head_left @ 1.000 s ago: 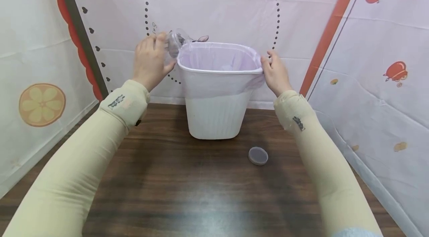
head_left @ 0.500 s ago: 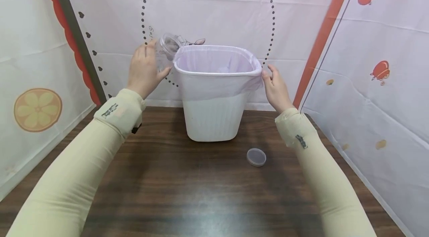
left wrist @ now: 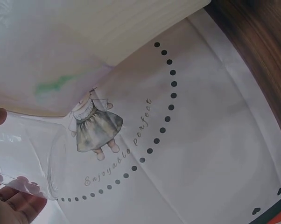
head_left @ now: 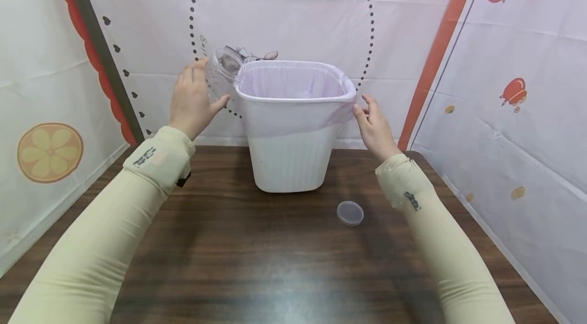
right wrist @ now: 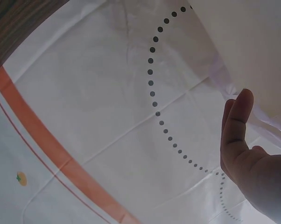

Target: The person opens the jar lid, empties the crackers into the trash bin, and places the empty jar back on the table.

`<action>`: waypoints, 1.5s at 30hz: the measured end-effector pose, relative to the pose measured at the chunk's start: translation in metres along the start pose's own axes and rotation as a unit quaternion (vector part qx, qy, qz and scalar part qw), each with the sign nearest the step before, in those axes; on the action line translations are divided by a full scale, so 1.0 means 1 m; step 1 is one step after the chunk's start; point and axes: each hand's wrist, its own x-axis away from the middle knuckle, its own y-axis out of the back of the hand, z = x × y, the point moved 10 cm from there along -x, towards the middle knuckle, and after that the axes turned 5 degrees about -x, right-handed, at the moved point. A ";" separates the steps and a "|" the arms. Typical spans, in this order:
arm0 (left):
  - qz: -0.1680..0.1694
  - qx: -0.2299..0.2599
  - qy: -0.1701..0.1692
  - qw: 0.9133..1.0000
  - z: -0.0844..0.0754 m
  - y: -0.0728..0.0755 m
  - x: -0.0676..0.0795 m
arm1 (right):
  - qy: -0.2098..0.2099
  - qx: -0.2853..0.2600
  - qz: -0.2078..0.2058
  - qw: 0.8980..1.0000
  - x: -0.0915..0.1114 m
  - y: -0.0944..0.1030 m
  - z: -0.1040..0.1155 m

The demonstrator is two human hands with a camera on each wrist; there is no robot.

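Observation:
A white trash can point(head_left: 290, 161) stands on the table, a pale purple bag point(head_left: 293, 119) folded over its rim. At its left, my left hand point(head_left: 191, 102) holds a clear plastic jar point(head_left: 227, 63), whose round mouth points up and toward the can. In the left wrist view, thumb and fingers lie on opposite sides of the jar point(left wrist: 26, 151), seen through as transparent. My right hand point(head_left: 376, 125) is at the can's right side, just below the rim, thumb tip against the bag, fingers loosely bent. The right wrist view shows these fingers beside the bag point(right wrist: 220, 77).
A round clear lid point(head_left: 350, 213) lies on the brown wooden table point(head_left: 257, 258), in front of the can and to its right. Printed white cloth point(head_left: 289, 18) hangs close behind the can and along both sides.
My left hand and the jar have shifted slightly left and down, away from the rim. My right hand has slid down from the rim to the bag's side. The lid stays put.

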 end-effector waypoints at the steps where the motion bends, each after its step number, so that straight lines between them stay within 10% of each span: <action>1: -0.003 0.002 0.001 1.000 0.000 0.000 0.000 | 0.000 0.001 0.002 1.000 0.000 -0.001 0.000; 28: -0.003 0.104 0.111 0.988 0.018 -0.014 0.045 | -0.002 -0.013 -0.031 0.999 0.025 -0.005 -0.012; 45: -0.031 0.160 0.111 0.980 0.009 -0.034 0.090 | 0.000 -0.020 -0.024 1.000 0.034 -0.016 -0.025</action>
